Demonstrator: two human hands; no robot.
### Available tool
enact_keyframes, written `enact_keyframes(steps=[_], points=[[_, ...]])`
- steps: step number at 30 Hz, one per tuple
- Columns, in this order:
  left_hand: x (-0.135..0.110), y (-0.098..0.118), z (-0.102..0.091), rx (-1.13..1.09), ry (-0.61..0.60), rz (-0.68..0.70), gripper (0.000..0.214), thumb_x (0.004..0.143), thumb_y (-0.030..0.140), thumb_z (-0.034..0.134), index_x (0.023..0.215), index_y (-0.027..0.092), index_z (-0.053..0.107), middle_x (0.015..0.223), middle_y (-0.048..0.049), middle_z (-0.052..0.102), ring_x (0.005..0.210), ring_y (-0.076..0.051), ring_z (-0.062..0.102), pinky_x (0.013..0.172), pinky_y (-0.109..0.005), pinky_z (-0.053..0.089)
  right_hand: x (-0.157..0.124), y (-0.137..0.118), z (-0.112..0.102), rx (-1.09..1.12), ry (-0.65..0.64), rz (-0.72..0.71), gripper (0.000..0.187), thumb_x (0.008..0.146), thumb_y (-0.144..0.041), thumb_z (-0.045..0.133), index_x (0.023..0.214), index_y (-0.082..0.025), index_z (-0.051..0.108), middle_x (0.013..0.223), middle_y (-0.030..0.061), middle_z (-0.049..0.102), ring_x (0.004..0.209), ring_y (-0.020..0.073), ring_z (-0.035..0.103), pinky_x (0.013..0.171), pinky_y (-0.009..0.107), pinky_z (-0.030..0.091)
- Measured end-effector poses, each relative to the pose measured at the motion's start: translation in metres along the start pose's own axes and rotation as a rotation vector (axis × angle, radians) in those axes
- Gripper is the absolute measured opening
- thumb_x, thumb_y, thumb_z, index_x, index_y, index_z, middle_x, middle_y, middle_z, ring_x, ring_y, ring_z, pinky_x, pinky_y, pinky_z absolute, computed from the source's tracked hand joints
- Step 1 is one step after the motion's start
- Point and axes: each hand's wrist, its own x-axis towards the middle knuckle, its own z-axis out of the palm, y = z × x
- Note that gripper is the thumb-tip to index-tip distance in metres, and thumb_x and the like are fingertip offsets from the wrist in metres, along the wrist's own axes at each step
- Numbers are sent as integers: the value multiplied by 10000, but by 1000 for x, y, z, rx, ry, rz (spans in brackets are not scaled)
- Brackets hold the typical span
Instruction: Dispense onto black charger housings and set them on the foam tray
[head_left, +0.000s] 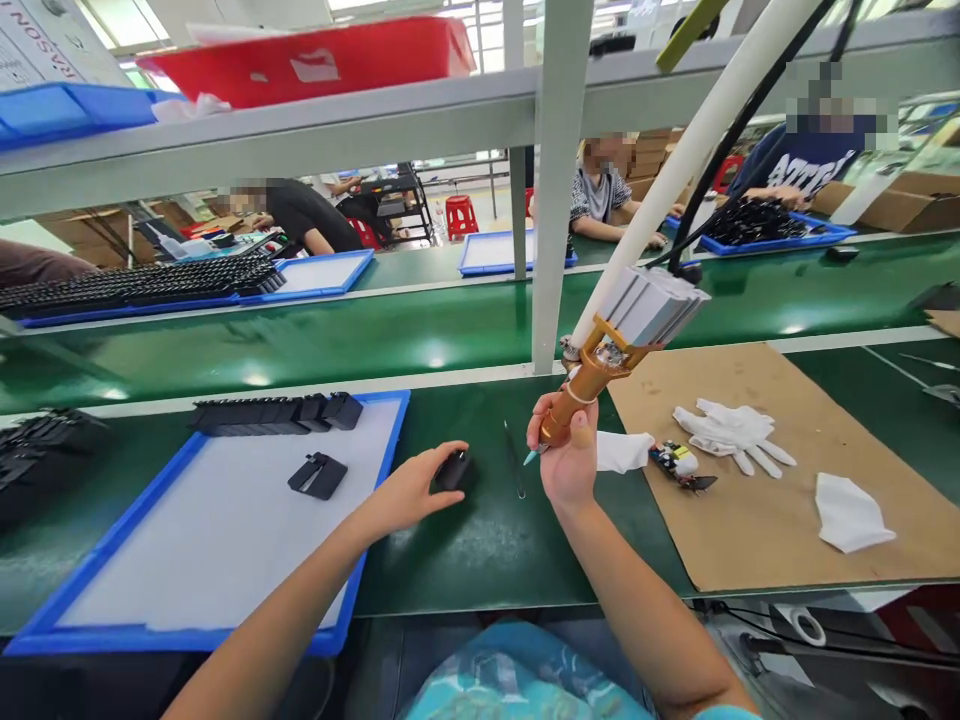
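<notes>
Between its thumb and fingers, my left hand (pixel 405 492) grips a small black plastic housing (pixel 453 472) just over the green bench. My right hand (pixel 570 462) is wrapped round a gold-coloured dispensing gun (pixel 581 396) with a grey metal block (pixel 654 306) on top. The gun's teal tip (pixel 530 458) points down and left, apart from the housing. A thin metal pick (pixel 514 460) lies on the bench between my hands. To the left is a blue-rimmed tray (pixel 399 425) with a white base, bearing one loose black housing (pixel 319 476) and a row of black housings (pixel 262 415).
Brown cardboard (pixel 750 545) at right bears a white glove (pixel 735 430), a white cloth (pixel 851 512) and a small circuit assembly (pixel 681 463). A white post (pixel 559 200) and hose (pixel 694 150) rise ahead. More black parts (pixel 45 455) sit far left. Co-workers sit across the green belt (pixel 420 335).
</notes>
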Motion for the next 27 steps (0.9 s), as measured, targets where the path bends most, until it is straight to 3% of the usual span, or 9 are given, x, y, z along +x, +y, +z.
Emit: enact_keyframes(steps=[2,5,7,9,13,16,19,23,27], points=[[-29,-5,10,-73,17,-76,559,788,336,632,1331,302,503,1282,-51,606,1112,-260,590,945,-373,465,-1,-1,0,-9,-8,1,258,869,-483,501,1012,-273,458,797,-34,583,486,85,522,453,225,370],[-48,-7,27,-199,109,-161,593,781,336,646,1354,310,495,1333,-59,584,1114,-269,604,921,-378,492,-1,-1,1,-42,-8,0,267,860,-500,499,997,-276,451,792,-34,577,483,90,519,456,237,380],[-48,-5,37,-262,196,-181,644,760,358,679,1370,306,478,1349,-56,576,1162,-272,584,948,-379,480,-1,-1,1,-68,4,0,281,852,-517,497,989,-277,444,785,-36,570,475,91,512,448,238,371],[-42,-2,44,-299,294,-197,565,763,395,676,1305,295,551,1288,-45,624,1124,-267,606,946,-373,478,0,-1,0,-82,16,-2,292,846,-529,496,983,-277,441,780,-37,565,468,90,505,441,235,360],[-32,3,53,-326,397,-220,309,831,453,581,1050,276,710,1010,-29,729,770,-224,658,788,-349,521,2,-1,-2,-86,26,-13,285,853,-525,492,980,-275,445,780,-36,563,477,90,505,454,238,376],[-34,2,58,-351,388,-195,327,861,445,548,1108,287,691,1088,-26,711,943,-238,650,891,-364,491,3,0,-3,-78,22,-21,277,861,-518,490,987,-274,456,780,-35,567,481,91,505,459,236,377],[-42,0,63,-297,418,-156,450,821,420,623,1256,306,602,1254,-34,634,1162,-249,565,1021,-401,421,3,0,-4,-65,12,-26,268,868,-505,492,1000,-273,473,786,-33,574,488,91,508,465,236,380],[-52,-5,62,-274,510,-144,326,797,391,665,1107,291,689,1151,-51,669,1085,-248,607,987,-407,464,1,1,-3,-60,4,-22,274,871,-505,487,1022,-276,493,790,-31,578,490,90,510,471,240,381],[-51,-10,61,-339,492,-116,271,839,399,623,1068,289,716,1190,-62,647,1083,-245,603,938,-384,502,-2,0,-1,-50,-14,-13,287,875,-507,480,1039,-272,503,786,-31,575,485,89,514,471,242,371]])
